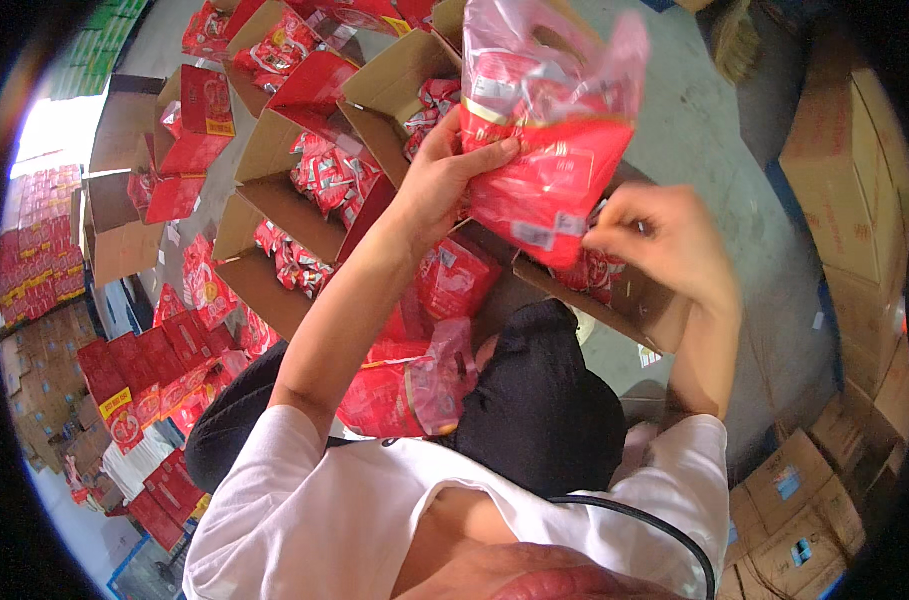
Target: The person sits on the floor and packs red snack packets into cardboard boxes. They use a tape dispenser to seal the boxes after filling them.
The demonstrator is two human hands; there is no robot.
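Note:
My left hand [451, 169] grips a red and clear plastic bag [548, 180] by its left side, thumb across the front. Small packets show through the bag's clear upper part, below a cut-out handle hole. Close to the bag's lower right edge is my right hand [661, 232], blurred, its fingers curled; whether they pinch anything cannot be made out. Behind that hand, an open carton [597, 300] holds small red packets. A second filled bag [402, 390] lies in my lap, and another red bag [454, 277] sits just past it.
Open cardboard cartons of small red packets [334, 180] stand ahead and to the left. Red display boxes [151, 360] with bags are at the left. Closed brown cartons [829, 187] line the right side. A straw broom head [733, 41] rests near the top right.

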